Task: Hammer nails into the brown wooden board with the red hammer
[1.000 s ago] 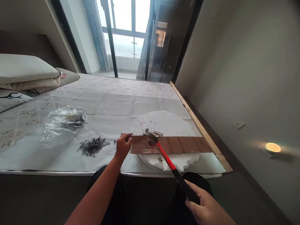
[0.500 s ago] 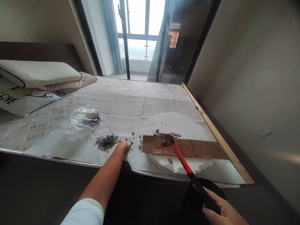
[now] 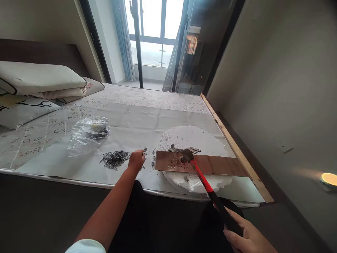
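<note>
My right hand (image 3: pixel 247 232) is wrapped around the black grip of a claw hammer (image 3: pixel 201 175) with a red and black handle. The hammer's head rests on a brown strip (image 3: pixel 216 165), whose left part is punched with several small holes. Under that strip lies a round white foam slab (image 3: pixel 195 137). My left hand (image 3: pixel 137 160) is closed just left of the strip, fingertips together near a small grey crumb (image 3: pixel 145 150); what they pinch is too small to make out. Beside it on the left is a pile of loose nails (image 3: pixel 114 159).
A clear plastic bag (image 3: pixel 88 135) with dark contents lies behind the nails. Grey sheeting (image 3: pixel 137 119) covers part of a mattress (image 3: pixel 168 89). A wooden rail (image 3: pixel 231 144) runs along the right edge by the wall. Pillows (image 3: pixel 42 79) are stacked at the left.
My left hand has risen slightly from the sheet, away from me, its fingers now showing. The hammer stays on the strip. The whole view has shifted slightly.
</note>
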### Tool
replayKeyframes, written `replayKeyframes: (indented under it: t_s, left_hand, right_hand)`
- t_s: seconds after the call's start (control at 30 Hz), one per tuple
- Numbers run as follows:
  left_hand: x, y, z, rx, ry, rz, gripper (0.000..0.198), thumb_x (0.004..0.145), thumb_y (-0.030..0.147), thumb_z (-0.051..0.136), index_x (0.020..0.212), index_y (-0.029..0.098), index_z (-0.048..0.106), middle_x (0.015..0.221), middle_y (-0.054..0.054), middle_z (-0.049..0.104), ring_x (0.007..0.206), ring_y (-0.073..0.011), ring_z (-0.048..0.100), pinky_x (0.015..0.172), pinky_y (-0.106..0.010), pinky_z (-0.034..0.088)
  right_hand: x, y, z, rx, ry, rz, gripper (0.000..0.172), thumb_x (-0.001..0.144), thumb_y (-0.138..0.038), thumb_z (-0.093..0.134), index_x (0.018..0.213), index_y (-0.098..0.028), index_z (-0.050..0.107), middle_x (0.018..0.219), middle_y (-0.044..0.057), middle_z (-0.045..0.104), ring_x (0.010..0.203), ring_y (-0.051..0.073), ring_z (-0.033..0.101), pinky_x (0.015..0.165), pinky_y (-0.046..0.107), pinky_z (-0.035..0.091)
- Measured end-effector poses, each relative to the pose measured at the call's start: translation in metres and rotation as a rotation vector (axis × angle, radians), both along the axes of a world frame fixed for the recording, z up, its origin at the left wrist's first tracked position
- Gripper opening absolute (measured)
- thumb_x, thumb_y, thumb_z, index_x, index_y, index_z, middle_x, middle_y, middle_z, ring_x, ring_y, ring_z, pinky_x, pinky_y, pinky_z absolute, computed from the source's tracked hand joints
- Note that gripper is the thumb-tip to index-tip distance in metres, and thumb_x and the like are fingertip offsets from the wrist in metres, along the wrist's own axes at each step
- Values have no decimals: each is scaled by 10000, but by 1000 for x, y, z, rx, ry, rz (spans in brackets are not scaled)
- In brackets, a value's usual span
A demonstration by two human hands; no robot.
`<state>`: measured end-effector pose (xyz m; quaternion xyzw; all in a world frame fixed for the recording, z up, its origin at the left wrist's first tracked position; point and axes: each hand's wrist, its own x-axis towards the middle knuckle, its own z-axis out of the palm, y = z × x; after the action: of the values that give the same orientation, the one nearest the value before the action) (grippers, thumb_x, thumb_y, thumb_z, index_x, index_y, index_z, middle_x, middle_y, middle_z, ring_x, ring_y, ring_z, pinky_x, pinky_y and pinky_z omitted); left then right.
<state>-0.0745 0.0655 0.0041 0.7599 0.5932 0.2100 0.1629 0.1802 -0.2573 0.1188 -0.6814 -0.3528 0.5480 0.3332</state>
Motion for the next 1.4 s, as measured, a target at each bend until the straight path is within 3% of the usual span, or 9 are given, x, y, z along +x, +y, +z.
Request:
replayKeyframes:
  t_s: [0.1,0.2,0.27,0.37,1.0,1.4]
  left_hand:
    - [36,-30,10,177,-325,-180,181,785,238,528,837,191,695,858,-58,691,810,-173,619,753,-261,466]
    - [75,-55,8,50,-539,-262,125,753,253,589,787,194,694,726,-19,688,657,-140,615,616,-230,474]
    - [95,-65,3,-40,-568,-314,95,735,239,614,758,188,691,652,-2,671,586,-124,595,548,-214,450]
    - [111,-69,-4,-42,-520,-364,51,711,201,641,707,185,689,655,-4,670,608,-124,594,551,-210,434]
    - [111,-63,-12,36,-412,-426,33,693,154,663,696,173,689,710,-25,683,672,-145,617,618,-228,456]
    - [110,-66,-17,64,-440,-466,46,706,145,650,682,171,678,701,-23,667,671,-138,598,625,-233,440]
  right_hand:
    - [2,0,-3,-20,-26,-1,644,775,-489,527,1319,-154,452,578,3,561,577,171,589,685,300,495]
    - [5,-3,-9,-61,-4,-6,661,784,-477,517,1354,-165,399,492,-26,511,446,139,521,585,281,485]
    - [8,-5,-13,-85,16,-9,677,786,-476,511,1368,-161,371,426,-56,443,364,112,444,510,259,465]
    - [10,-7,-18,-90,25,-9,679,783,-471,514,1366,-156,368,372,-93,327,309,85,351,438,222,422]
    - [14,-8,-28,-62,17,20,612,791,-392,504,1351,-173,394,387,-91,313,289,60,273,339,185,317]
    - [8,5,-18,-62,1,66,615,776,-368,525,1345,-170,402,368,-91,327,299,70,290,341,182,292]
